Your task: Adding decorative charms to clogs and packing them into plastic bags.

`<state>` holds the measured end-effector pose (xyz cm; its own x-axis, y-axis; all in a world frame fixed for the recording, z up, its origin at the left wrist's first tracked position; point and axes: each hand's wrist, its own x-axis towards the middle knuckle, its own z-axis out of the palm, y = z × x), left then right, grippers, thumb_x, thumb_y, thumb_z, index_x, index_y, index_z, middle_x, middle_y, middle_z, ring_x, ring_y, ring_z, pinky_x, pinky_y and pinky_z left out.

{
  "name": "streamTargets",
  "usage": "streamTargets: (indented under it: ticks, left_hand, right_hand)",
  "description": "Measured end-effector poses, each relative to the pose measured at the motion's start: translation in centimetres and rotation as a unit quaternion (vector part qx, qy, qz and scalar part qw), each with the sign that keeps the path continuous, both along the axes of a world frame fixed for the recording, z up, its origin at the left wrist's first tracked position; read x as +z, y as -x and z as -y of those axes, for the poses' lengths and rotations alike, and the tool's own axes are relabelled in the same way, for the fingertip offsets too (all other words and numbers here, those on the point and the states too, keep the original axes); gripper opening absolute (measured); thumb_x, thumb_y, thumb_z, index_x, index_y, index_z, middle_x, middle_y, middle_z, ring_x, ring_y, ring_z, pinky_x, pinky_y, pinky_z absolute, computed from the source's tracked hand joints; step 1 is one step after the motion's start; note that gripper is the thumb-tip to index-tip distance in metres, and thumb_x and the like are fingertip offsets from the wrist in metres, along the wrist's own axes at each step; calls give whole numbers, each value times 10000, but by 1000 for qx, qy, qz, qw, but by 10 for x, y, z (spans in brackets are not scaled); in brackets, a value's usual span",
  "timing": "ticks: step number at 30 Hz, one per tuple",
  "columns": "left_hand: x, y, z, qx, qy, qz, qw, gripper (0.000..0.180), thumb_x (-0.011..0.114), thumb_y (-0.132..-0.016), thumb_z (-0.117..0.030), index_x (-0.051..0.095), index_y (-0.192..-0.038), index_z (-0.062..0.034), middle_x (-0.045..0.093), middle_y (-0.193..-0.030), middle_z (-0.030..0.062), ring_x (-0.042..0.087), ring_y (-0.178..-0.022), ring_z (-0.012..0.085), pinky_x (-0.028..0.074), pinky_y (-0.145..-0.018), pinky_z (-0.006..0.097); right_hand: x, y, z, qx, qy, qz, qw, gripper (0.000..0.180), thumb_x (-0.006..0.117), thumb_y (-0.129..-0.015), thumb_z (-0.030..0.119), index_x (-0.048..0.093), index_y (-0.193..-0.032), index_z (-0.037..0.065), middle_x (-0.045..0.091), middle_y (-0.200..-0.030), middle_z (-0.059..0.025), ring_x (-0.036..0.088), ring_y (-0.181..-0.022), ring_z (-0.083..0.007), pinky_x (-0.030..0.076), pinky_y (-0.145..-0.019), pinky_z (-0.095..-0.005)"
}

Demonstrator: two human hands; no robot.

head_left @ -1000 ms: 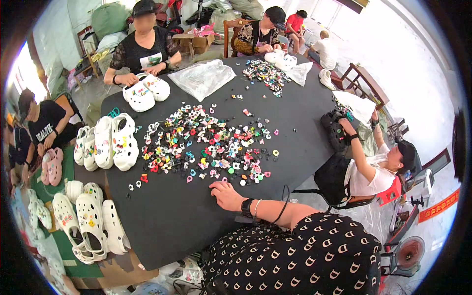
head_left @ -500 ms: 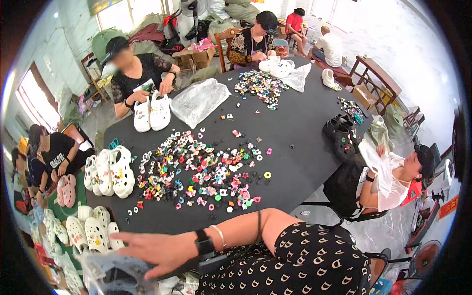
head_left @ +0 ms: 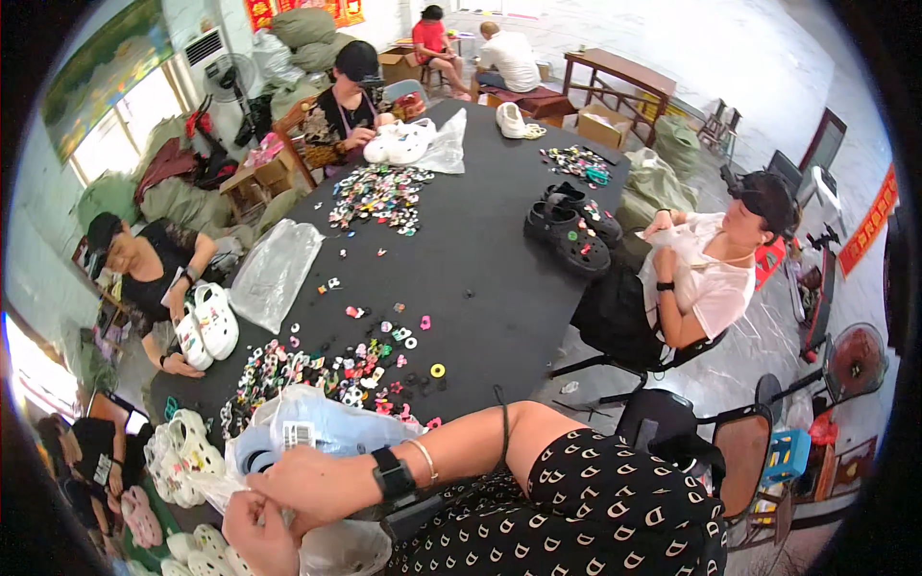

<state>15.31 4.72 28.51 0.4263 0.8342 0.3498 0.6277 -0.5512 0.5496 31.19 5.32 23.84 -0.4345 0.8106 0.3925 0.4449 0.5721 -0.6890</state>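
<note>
A clear plastic bag with light blue clogs inside lies over the near left of the black table, across part of a heap of charms. My right hand, with a watch on the wrist, is closed on the bag's edge. Just below it, my left hand is closed too, fingers pinched at the same plastic. The exact grip of the fingertips is partly hidden. Small colourful shoe charms are scattered just beyond the bag.
White clogs stand left of the bag, more below. Across the black table, people handle white clogs near another charm heap. Black clogs sit at the right edge, near a seated person.
The bagged blue clogs have come up from the lower left onto the table edge. My right hand has closed on the bag, and my left hand has come into view. The view has turned right.
</note>
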Motion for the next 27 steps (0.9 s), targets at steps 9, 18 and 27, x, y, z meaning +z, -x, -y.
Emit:
streamTargets:
  ticks: [9,18,27]
  left_hand:
    - [1,-80,-14,-121,151,216,957,555,647,-769,40,460,-1291,13,458,-1224,165,517,-1076,191,487,-860,283]
    - [13,-40,-23,-66,-156,37,985,343,617,-776,37,570,-1115,12,409,-1398,226,412,-1293,383,340,-1071,462]
    - [-55,118,-17,233,-91,24,968,196,628,-802,-3,648,-995,-28,606,-1179,156,569,-1108,320,428,-957,380]
  right_hand:
    - [-32,-84,8,-142,-65,-166,974,141,673,-693,78,592,-798,30,589,-660,-177,593,-608,-362,474,-553,-408]
    - [-26,-225,-28,-461,-221,-272,815,361,672,-863,96,489,-559,30,421,-493,60,336,-479,-30,252,-407,-254]
    - [-151,-343,-46,-570,-72,-425,700,214,612,-920,204,671,-984,9,657,-816,-58,620,-630,-163,544,-546,-318]
